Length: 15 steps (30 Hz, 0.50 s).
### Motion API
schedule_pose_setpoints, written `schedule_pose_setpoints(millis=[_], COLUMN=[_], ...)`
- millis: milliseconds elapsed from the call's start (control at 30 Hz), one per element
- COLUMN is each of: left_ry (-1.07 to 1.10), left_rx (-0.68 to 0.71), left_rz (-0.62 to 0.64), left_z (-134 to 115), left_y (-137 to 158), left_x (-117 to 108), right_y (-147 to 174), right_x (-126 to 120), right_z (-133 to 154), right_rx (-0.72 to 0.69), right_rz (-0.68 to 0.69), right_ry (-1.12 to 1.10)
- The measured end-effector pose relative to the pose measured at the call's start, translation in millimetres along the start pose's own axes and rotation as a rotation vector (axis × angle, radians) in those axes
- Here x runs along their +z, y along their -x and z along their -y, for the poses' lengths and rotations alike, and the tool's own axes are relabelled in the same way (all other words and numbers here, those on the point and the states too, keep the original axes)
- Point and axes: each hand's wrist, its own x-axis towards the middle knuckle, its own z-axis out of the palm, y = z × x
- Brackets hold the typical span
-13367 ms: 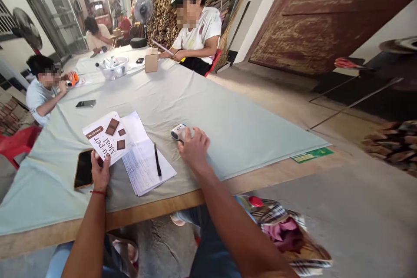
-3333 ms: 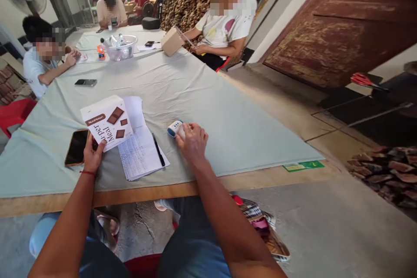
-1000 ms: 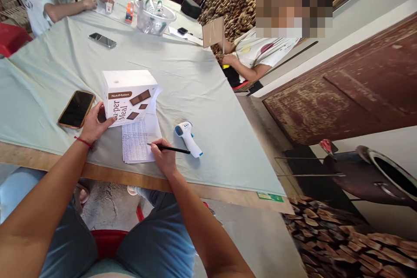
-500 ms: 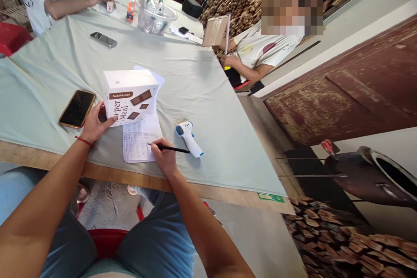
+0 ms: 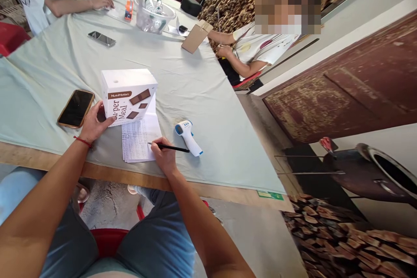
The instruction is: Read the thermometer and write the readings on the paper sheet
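Note:
My left hand (image 5: pixel 94 121) grips the lower left corner of a white NutriMotion box (image 5: pixel 130 95), its thumb on the printed front. The box stands on the far part of a handwritten paper (image 5: pixel 138 143) and hides some of it. In my right hand (image 5: pixel 164 156) is a black pen (image 5: pixel 174 147), its tip at the writing. Just right of that hand lies a white and blue infrared thermometer (image 5: pixel 189 138). A phone with a gold-brown case (image 5: pixel 76 108) rests left of my left hand.
Farther back on the cloth-covered table (image 5: pixel 221 139) are another phone (image 5: pixel 101 38), an orange box (image 5: pixel 129 10) and a clear basket of bottles (image 5: pixel 156 21). At the right edge a co-worker holds brown cardboard (image 5: pixel 195 38). Others sit at the far end. Chopped wood (image 5: pixel 352 243) lies lower right.
The co-worker on the right has tilted the brown cardboard and moved it left over the table. The left co-worker's hands have lowered. My hands, box and pen stay nearly still.

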Motion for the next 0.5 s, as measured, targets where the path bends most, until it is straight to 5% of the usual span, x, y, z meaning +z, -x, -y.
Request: schedule_pose_setpoints(millis=[500], left_ry=[0.023], left_rx=[-0.016], left_rz=[-0.011], left_z=[-0.7], left_y=[0.1], left_x=[-0.8], right_y=[-0.3], right_x=[-1.1], right_z=[1.9], right_rx=[0.013], right_rz=[-0.011], right_ry=[-0.024])
